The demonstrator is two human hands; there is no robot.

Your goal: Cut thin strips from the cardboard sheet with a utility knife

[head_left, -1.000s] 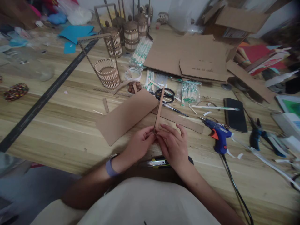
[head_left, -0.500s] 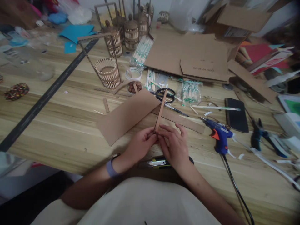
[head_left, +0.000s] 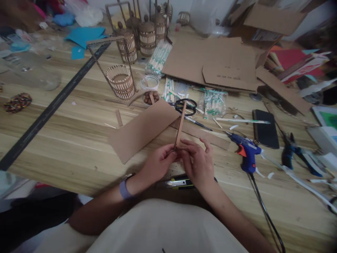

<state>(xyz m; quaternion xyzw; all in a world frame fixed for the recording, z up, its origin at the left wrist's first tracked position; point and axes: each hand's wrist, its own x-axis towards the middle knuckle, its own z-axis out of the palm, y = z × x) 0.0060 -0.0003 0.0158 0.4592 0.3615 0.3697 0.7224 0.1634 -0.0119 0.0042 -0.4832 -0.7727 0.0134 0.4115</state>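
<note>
A narrow cardboard strip [head_left: 180, 124] points up and away from my hands, its near end between my fingers. My left hand [head_left: 157, 163] is closed, thumb and fingers pinching that end. Opposite it, my right hand [head_left: 198, 162] also has its fingertips on the strip's lower end, with the outer fingers raised. A utility knife [head_left: 181, 182] lies partly beneath my right hand. Just beyond the hands are a flat cardboard piece [head_left: 144, 130], a longer cardboard strip [head_left: 207, 136] and black-handled scissors [head_left: 186, 106].
A blue glue gun [head_left: 246, 151], a phone [head_left: 265, 128] and pliers [head_left: 291, 154] lie to the right. Small stick baskets [head_left: 121, 84] stand at the back left, near a bowl of brown beads [head_left: 151, 98]. Cardboard sheets [head_left: 210, 63] cover the back; a long dark ruler [head_left: 52, 109] crosses the left.
My right hand has shifted slightly right and its fingers have curled a little differently at the strip's end. A dark shape shows more at the lower left edge.
</note>
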